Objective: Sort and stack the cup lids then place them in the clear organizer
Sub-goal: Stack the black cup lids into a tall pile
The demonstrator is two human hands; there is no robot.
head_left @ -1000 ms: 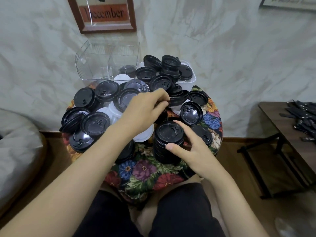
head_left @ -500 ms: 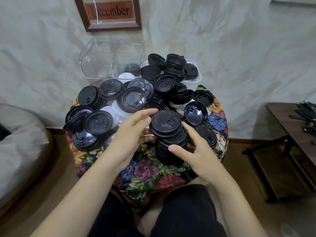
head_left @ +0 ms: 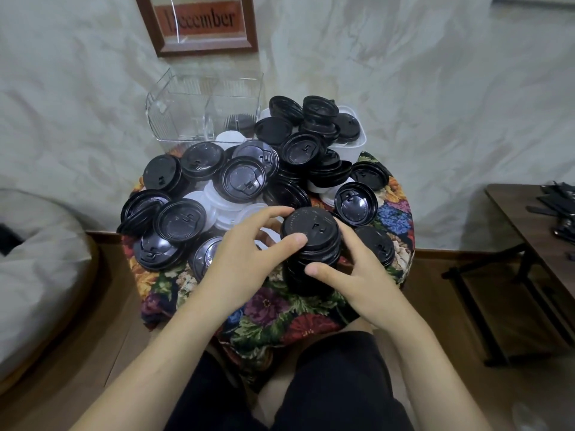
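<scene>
Item: stack of black lids, upright at frame centre, clasped by both hands, left hand pinching the top lid, right hand seemingly curled round the lower lids, with the clear organizer set toward upper left, nearer the left hand.

text: "December" | on: framed sign | place: wall, behind table

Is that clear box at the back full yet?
Far from full: the clear organizer shows only a short dark stack of lids in its right compartment; the left looks bare.
</scene>
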